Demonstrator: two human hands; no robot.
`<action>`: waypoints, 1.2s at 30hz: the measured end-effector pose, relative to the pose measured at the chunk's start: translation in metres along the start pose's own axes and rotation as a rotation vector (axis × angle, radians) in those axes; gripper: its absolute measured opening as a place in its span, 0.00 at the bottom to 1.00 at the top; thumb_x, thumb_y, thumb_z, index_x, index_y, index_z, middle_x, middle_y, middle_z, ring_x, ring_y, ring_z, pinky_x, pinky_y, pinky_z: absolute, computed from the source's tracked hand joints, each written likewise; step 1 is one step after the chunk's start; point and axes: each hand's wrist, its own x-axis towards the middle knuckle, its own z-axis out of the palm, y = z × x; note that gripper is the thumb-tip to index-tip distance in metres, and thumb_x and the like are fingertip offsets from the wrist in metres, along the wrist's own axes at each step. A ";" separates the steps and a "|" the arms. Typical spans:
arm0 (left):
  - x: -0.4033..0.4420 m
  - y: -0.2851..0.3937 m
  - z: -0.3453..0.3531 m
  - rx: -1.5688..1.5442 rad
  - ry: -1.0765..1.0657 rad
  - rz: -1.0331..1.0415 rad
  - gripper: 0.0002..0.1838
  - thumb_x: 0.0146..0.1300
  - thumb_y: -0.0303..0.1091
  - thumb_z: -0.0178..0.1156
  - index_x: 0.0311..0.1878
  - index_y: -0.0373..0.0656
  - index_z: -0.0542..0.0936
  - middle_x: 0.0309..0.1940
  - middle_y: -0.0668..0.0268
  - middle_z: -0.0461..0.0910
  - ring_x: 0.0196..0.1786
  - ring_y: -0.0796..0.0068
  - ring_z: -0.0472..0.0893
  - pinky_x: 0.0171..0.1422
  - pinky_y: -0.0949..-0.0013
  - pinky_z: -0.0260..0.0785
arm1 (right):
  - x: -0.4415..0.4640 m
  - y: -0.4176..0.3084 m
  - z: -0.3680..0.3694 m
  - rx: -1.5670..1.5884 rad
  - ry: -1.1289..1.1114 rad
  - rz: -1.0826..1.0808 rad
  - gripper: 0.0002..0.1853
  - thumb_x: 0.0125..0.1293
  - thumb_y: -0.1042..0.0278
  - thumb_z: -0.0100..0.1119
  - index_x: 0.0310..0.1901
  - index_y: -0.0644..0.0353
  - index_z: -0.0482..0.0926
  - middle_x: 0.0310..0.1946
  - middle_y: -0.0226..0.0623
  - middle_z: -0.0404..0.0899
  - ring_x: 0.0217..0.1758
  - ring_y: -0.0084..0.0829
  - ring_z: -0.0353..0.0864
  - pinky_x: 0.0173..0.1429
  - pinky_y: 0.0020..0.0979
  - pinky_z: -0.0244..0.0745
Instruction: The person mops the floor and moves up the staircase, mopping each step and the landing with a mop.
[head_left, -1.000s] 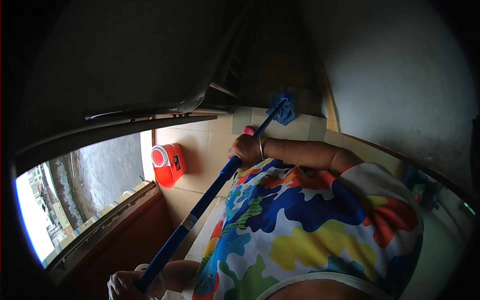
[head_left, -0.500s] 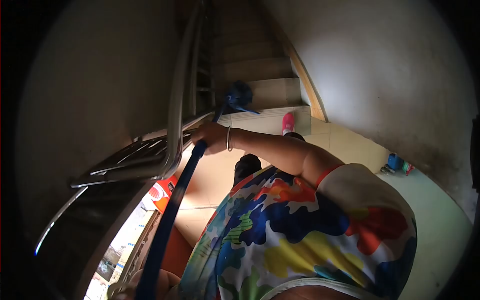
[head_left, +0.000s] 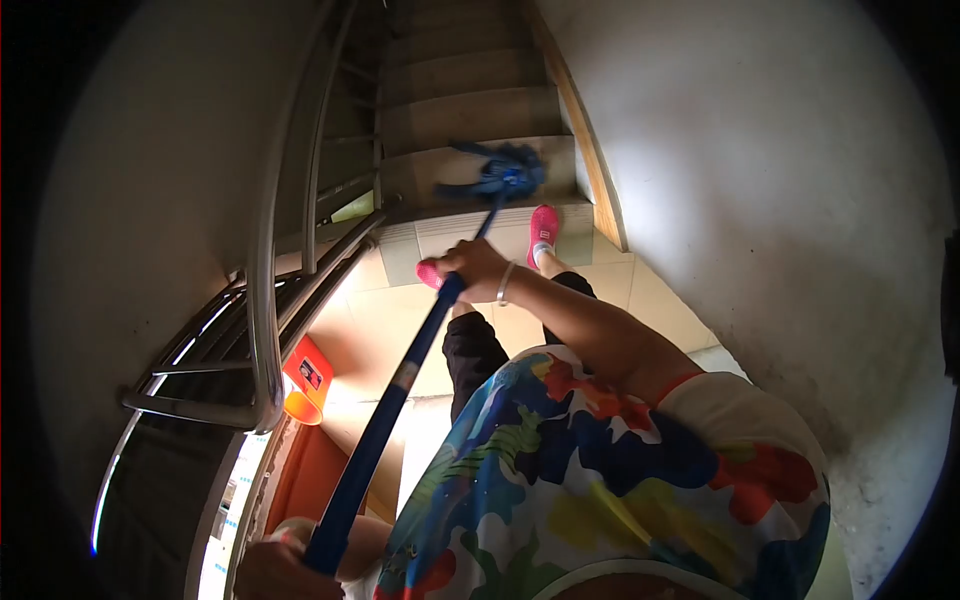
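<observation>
A mop (head_left: 395, 395) with a long blue handle slants from the lower left up to the stairs. Its blue strands, slightly blurred, lie spread over a lower step (head_left: 415, 175). My right hand (head_left: 475, 270), with a bangle at the wrist, is wrapped round the upper part of the handle. Down at the lower left, my left hand (head_left: 280, 568) is closed near the handle's end, partly in shadow. Below the mop head, a pink shoe (head_left: 542, 228) rests by the bottom step, and the other shoe is partly covered by my right hand.
A metal stair railing (head_left: 265, 300) runs along the left side. An orange-red bin (head_left: 308, 380) stands on the tiled floor beyond it. On the right, a pale wall (head_left: 740, 170) borders the stairs, with a wooden skirting strip (head_left: 590, 150) along the steps.
The mop head has moved right across the step and spread out. My right hand has shifted right with the handle, and my view has tilted so both pink shoes show.
</observation>
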 end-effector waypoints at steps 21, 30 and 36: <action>0.075 0.004 -0.005 0.259 -0.184 -0.127 0.07 0.54 0.34 0.60 0.23 0.48 0.73 0.15 0.76 0.69 0.17 0.83 0.71 0.23 0.77 0.66 | 0.141 -0.035 0.076 0.183 -0.029 -0.195 0.07 0.42 0.67 0.62 0.26 0.50 0.76 0.27 0.34 0.77 0.36 0.41 0.78 0.39 0.39 0.71; 0.046 -0.055 0.018 0.417 0.244 0.016 0.10 0.50 0.34 0.61 0.17 0.55 0.73 0.11 0.78 0.68 0.16 0.87 0.72 0.27 0.82 0.67 | 0.060 0.039 -0.012 0.002 -0.144 -0.077 0.07 0.41 0.64 0.63 0.23 0.49 0.76 0.23 0.32 0.77 0.34 0.39 0.79 0.38 0.40 0.71; 0.031 -0.113 0.022 0.224 0.315 -0.053 0.14 0.47 0.32 0.61 0.12 0.57 0.68 0.08 0.81 0.65 0.12 0.91 0.68 0.23 0.86 0.61 | 0.002 0.114 -0.044 -0.050 0.078 0.024 0.07 0.42 0.65 0.64 0.20 0.52 0.74 0.20 0.34 0.76 0.28 0.40 0.77 0.33 0.37 0.71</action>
